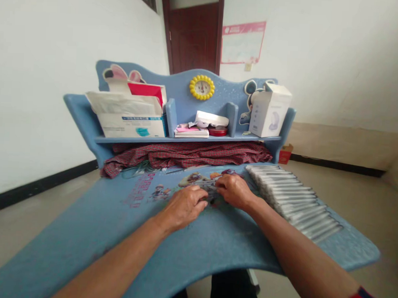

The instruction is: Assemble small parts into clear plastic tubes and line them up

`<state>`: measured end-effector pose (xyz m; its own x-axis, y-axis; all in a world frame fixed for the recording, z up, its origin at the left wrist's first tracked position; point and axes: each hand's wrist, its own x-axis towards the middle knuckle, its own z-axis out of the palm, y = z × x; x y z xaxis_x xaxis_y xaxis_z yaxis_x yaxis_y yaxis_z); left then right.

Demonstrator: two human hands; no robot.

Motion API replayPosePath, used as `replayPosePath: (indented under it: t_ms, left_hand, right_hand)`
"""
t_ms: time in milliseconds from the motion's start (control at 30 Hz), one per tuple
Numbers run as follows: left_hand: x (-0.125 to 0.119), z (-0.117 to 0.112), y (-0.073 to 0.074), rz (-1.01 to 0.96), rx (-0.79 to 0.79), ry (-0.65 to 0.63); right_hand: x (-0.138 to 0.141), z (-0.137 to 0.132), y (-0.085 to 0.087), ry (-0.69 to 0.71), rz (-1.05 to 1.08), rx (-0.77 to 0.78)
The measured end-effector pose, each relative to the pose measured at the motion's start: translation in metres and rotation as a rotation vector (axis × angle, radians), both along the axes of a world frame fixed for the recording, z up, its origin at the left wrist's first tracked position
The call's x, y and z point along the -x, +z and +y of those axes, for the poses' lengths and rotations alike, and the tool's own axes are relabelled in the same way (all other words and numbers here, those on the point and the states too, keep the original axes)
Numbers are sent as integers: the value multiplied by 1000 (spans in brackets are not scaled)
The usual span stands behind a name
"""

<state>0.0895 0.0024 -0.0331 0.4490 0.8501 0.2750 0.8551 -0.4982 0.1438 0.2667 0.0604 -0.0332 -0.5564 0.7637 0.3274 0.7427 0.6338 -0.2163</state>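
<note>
My left hand [187, 205] rests low over the middle of the blue desk [122, 238], its fingers bent inward and close together. Just right of it and slightly farther off, my right hand [234, 189] is closed with its fingertips pinched. Some thin, greyish pieces [211, 185] lie between the two hands, blurred and partly covered by the fingers, so I cannot make out what they are. To the right of my right forearm, a stack of slim, clear, pen-like sticks [292, 199] with dark ends lies in rows on the desk.
A checked red cloth [192, 154] lies bunched below the shelf [136, 140]. The shelf bears a mask box [134, 125], booklets [191, 132], a round red tin [217, 131] and a white box [269, 111]. A yellow-rimmed clock [202, 87] is on the backboard.
</note>
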Motion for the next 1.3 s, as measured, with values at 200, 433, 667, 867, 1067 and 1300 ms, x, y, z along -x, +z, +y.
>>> replayPosePath:
  t_ms: [200,433,667,867,1067,1300]
  left_hand:
    - [-10,2,-9,134,-77,-6]
    - [-12,5,-11,166,-97,-11]
    - [-17,3,-10,87,-67,-24]
    - [-11,3,-7,-110,51,25]
    - [-1,3,-5,-299,144,128]
    - [9,3,5,-762,316,231]
  right_hand:
    - [-5,0,-3,-5,88,3]
    - [-5,-1,-4,-8,175,39]
    - [-2,-2,-5,72,323,96]
    - [1,3,-14,142,525,333]
    - [4,1,-15,180,717,588]
    - [6,-9,-7,295,874,793]
